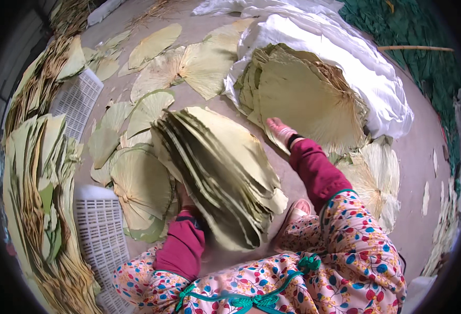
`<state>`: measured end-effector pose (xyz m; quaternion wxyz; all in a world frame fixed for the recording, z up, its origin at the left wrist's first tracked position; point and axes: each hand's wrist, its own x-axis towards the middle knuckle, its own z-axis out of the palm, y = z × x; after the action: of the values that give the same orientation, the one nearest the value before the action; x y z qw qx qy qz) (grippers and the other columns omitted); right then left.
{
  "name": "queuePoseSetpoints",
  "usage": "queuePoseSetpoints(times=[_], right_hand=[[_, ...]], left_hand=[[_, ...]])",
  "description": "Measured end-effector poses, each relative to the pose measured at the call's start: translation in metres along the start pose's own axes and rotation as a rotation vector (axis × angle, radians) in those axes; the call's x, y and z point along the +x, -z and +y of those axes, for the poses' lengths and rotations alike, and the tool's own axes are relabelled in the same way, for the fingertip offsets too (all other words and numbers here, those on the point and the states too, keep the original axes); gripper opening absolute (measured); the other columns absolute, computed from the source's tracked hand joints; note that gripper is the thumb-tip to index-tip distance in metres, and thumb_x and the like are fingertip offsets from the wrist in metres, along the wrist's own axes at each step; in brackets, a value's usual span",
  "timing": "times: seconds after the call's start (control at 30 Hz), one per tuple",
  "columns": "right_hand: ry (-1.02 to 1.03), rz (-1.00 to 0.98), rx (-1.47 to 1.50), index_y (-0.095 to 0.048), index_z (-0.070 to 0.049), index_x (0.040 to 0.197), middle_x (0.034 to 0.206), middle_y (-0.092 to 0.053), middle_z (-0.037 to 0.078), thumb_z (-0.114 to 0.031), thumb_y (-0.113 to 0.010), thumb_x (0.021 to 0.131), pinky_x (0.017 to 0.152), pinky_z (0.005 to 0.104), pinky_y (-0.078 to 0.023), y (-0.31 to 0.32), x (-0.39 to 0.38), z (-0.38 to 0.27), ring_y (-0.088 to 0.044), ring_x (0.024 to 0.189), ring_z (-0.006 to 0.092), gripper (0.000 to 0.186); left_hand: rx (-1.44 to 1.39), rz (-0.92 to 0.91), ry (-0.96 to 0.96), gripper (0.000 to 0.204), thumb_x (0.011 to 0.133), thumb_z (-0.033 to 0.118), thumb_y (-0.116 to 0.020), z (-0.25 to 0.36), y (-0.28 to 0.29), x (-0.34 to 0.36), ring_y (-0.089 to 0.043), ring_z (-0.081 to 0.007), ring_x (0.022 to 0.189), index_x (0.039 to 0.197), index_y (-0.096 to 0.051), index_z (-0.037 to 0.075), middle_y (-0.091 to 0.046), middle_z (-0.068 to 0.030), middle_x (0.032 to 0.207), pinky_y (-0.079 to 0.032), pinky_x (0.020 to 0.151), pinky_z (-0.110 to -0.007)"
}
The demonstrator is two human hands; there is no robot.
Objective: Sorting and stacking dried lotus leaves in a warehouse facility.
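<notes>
My left hand [183, 198] grips a thick stack of large, pale green dried leaves [220, 157] by its left side, with most of the fingers hidden behind it. The stack is tilted, its layered edges showing. To the right of it my right hand [279, 131] is stretched out, fingers extended and holding nothing, over the near edge of another leaf pile [309, 97]. That pile lies inside a bunched white sheet [366, 83]; whether my fingertips touch it I cannot tell.
Fan-shaped leaves [136, 178] lie scattered on the grey floor [424, 152]. At the left are white slatted crates [99, 225] and tall leaf stacks [42, 209]. A bamboo pole [413, 48] crosses dark green netting [413, 89] at the upper right. My sandalled foot [298, 212] shows below my right hand.
</notes>
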<state>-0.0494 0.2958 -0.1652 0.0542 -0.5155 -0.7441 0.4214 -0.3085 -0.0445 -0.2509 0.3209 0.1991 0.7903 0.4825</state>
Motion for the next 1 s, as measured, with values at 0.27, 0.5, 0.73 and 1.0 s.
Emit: queuePoseSetpoints(times=[0.27,0.5,0.73,1.0], right_hand=[[0.09,-0.093,-0.067,-0.039,-0.016,0.122,0.123,-0.035,0.024,-0.042,-0.035,0.084,0.098,0.0407,-0.03,-0.123,-0.046,-0.016,-0.033,0.117,0.0376,0.046],[0.274,-0.189,-0.021,-0.042,-0.003,0.124,0.118,-0.052,0.019,-0.041,-0.048,0.084,0.093,0.0321,-0.037,-0.078,-0.018,0.0,-0.048,0.112,0.03,0.055],[0.496,-0.48,0.48,-0.039,-0.001,0.127,0.117,-0.05,0.007,-0.022,-0.046,0.092,0.092,0.0246,-0.035,-0.003,-0.068,-0.115,-0.048,0.103,0.0141,0.041],[0.535,-0.475,0.137,-0.011,-0.011,0.139,0.088,-0.06,0.018,-0.019,-0.049,0.09,0.065,0.0216,-0.048,-0.002,-0.127,-0.186,-0.061,0.076,0.0193,0.063]], left_hand=[[-1.105,-0.21,0.561,0.06,0.085,0.055,-0.04,0.094,-0.079,-0.053,-0.049,-0.023,0.095,0.127,-0.041,0.012,-0.05,-0.0083,0.116,-0.037,0.089,-0.034],[-0.845,0.009,0.326,0.058,0.089,0.05,-0.035,0.094,-0.096,-0.058,-0.052,-0.023,0.093,0.129,-0.037,0.008,-0.05,-0.009,0.113,-0.04,0.085,-0.033],[-0.279,0.169,-0.222,0.066,0.086,0.055,-0.037,-0.005,-0.123,-0.057,-0.052,-0.0228,0.097,0.133,-0.03,0.009,-0.048,-0.0091,0.116,-0.043,0.082,-0.034],[-0.8,-0.023,0.597,0.056,0.09,0.04,-0.034,0.107,-0.096,-0.078,-0.049,-0.0292,0.104,0.137,-0.019,0.013,-0.045,-0.0127,0.123,-0.041,0.086,-0.038]])
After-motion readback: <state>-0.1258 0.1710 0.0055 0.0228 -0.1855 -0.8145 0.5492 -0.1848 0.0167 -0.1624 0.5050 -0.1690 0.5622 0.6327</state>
